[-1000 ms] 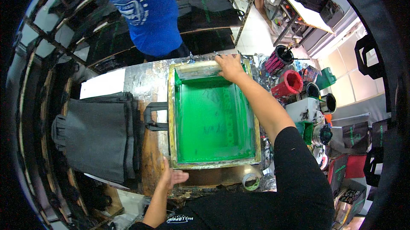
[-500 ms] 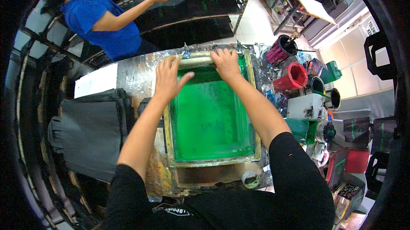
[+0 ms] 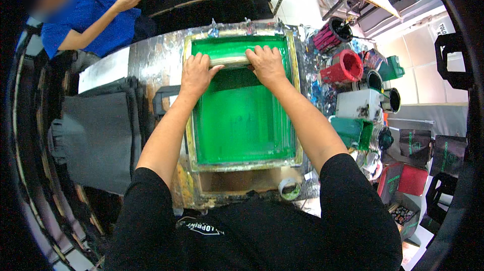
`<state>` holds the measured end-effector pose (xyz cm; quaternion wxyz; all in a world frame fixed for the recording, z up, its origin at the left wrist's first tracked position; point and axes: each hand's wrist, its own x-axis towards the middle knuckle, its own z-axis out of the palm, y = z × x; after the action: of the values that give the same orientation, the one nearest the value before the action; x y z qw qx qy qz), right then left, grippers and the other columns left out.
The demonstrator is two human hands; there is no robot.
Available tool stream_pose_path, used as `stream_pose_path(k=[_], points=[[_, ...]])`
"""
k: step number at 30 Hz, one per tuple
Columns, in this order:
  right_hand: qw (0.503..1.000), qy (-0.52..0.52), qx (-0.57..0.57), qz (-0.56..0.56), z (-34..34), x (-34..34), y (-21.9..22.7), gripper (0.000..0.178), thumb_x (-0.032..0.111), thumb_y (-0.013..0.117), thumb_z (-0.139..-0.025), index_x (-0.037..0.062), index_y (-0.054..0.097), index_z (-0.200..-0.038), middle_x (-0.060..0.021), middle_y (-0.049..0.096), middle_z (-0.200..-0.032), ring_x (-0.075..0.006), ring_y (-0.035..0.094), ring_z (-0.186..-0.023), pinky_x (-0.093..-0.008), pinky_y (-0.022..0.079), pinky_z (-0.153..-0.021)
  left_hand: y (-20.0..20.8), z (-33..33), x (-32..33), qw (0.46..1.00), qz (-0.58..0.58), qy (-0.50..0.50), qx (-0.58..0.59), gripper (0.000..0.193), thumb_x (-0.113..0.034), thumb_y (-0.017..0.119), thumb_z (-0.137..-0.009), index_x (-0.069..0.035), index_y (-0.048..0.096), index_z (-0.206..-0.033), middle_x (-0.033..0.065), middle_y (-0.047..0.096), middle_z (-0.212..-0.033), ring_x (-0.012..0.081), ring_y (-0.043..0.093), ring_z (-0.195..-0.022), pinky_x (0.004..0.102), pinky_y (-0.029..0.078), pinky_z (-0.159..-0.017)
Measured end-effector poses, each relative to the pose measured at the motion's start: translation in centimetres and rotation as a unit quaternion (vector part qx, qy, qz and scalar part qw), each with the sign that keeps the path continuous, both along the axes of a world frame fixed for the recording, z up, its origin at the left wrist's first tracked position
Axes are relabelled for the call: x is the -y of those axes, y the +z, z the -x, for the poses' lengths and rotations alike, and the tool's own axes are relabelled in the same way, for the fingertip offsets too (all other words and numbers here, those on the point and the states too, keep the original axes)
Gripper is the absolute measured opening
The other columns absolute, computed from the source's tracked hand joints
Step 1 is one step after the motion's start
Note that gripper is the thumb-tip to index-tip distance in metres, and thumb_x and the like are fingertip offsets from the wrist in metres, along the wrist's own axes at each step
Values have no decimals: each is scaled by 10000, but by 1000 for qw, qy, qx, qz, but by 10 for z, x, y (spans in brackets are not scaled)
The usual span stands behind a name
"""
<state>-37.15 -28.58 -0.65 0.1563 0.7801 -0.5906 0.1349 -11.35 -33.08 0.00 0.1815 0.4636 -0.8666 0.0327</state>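
Squeegee (image 3: 229,61), pale bar, lies inside the screen frame (image 3: 247,165) toward its far end, above the green-inked mesh (image 3: 237,125). Long axis runs left to right, roughly parallel to the far and near rails and across the frame's longer direction; blade edge and tilt hidden from above. Both ends covered by the grip, so exact clearance to the side rails cannot be read. Left hand (image 3: 196,74) closed on the bar's left part, fingers bent over it, thumb reaching inward along the near side; in view it overlaps the left rail. Right hand (image 3: 267,65) closed on the right part, fingers curled over, a narrow green strip between it and the right rail. Open room: short green band beyond the bar to the far rail, broad unobstructed mesh on the near side down to the near rail. Frame sits on an ink-stained tabletop (image 3: 156,62); bare strip between near rail and tabletop edge, tape roll (image 3: 289,189) at its right. Left of the frame, a dark handle loop (image 3: 164,100) sticks out, then a stack of dark bags (image 3: 101,140). Right side crowded: red tub (image 3: 343,67), white box (image 3: 358,105), other containers. Far left, a person in a blue shirt (image 3: 103,19), beyond the tabletop.
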Motion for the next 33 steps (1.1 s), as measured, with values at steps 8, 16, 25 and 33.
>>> stream_pose_path(k=[8,16,25,33], points=[[998,-8,-11,-57,-28,-122,12,202,170,644,-905,211,658,-1103,-28,614,-942,-239,630,-905,-426,459,-753,-1,-29,-116,1000,-7,-14,-22,483,-500,786,-866,-51,613,-890,137,592,-903,354,591,-874,473,493,-785],[998,-11,-13,-60,-56,-247,9,207,196,647,-892,216,663,-1097,-20,579,-904,-236,601,-858,-422,444,-741,-1,-56,-239,999,-19,-18,-18,481,-496,814,-826,-67,603,-876,120,561,-897,338,562,-842,460,488,-771],[998,-14,-11,-61,-69,-289,18,208,180,651,-870,213,659,-1075,-32,589,-908,-243,602,-885,-428,435,-745,5,-69,-281,998,-42,-28,-32,471,-493,803,-856,-63,620,-918,120,573,-921,325,569,-890,456,482,-804],[993,-40,30,-106,-81,-329,13,329,237,722,-840,172,652,-1155,-59,617,-1027,-268,598,-1008,-502,424,-933,-21,-131,-319,984,-128,85,-93,956,-536,927,-731,-12,557,-1440,206,529,-1389,405,485,-1332,505,395,-1141]])
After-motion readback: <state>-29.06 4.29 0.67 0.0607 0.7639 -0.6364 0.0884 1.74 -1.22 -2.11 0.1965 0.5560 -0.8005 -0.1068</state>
